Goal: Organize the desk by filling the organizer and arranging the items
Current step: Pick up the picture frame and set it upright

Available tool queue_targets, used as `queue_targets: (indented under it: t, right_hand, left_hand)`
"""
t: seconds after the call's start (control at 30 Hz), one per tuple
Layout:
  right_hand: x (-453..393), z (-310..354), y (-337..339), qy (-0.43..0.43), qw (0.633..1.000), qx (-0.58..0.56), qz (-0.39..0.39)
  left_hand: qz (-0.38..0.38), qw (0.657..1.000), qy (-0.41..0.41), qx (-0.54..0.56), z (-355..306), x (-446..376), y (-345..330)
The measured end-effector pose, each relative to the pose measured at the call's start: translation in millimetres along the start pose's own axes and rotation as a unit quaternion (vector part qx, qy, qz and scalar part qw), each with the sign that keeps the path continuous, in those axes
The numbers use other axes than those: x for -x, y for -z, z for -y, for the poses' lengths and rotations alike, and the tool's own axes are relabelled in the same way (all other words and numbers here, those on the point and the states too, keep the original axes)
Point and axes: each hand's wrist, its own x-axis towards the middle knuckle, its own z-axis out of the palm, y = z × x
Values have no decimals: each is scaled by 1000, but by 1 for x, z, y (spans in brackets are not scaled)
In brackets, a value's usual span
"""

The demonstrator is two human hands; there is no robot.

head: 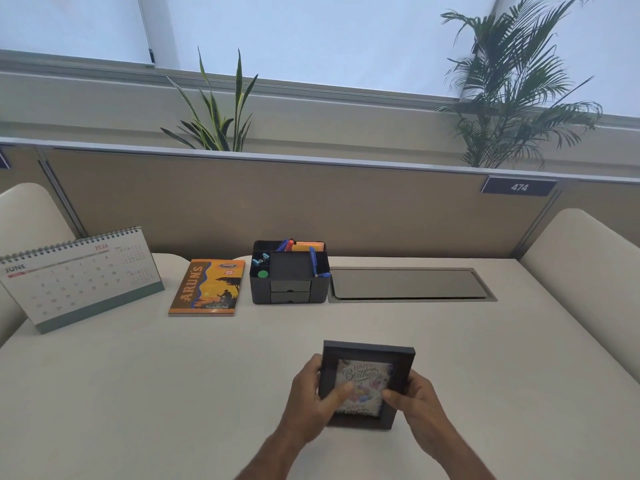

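- Picture frame (367, 384), black with a "Happy Birthday" card behind its glass, is held near the front edge of the desk (138, 393), at the middle, tilted back so that its face is turned up toward the camera.
- Whether its lower edge touches the desk cannot be told.
- The left hand (311, 396) is curled round the frame's left side: the thumb is laid across the lower left of the glass, and the fingers are wrapped behind the left edge.
- The right hand (415, 398) is curled round the lower right corner, with the thumb pressed on the front of the frame and the remaining fingers hidden behind it.
- Both grips are closed on the frame; nothing else is held.
- A black desk organizer (289, 271) is set at the far middle of the desk, against the partition, well apart from the frame.
- Blue and red pens (313, 259) are stood in its rear and right compartments, and orange and yellow sticky notes (308, 245) are seen at its far right.
- A small blue item, too small to name, and a green round item (263, 274) are lodged in its left compartments; two small drawers are seen in its front.
- An orange "Arun's" notebook (207, 287) is laid flat just left of the organizer.
- A spiral desk calendar (78, 277), opened at June 2026, is stood at the far left.
- A closed grey cable hatch (410, 284) is set into the desk just right of the organizer.
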Motion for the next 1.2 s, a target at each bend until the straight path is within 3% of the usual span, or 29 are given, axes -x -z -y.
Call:
queue_targets:
  t: [0.2,0.4,0.53,0.67,1.0,1.2]
  right_hand:
    - [-4,3,0,0,999,-2,-44]
    - [5,5,-4,-22,993,88,-74]
    - [14,-5,-6,-26,949,280,-144]
    - [23,-7,-21,-59,906,363,-209]
    - [29,-12,-35,-80,842,475,-242]
    - [30,-1,-18,-89,834,489,-239]
  left_hand:
    - [-16,997,43,-64,9,0,0]
    - [6,993,50,-109,18,3,8]
    - [25,990,58,-126,23,5,12]
    - [32,987,59,-148,30,9,14]
    - [27,986,53,-157,28,9,9]
    - [58,986,51,-150,26,3,-6]
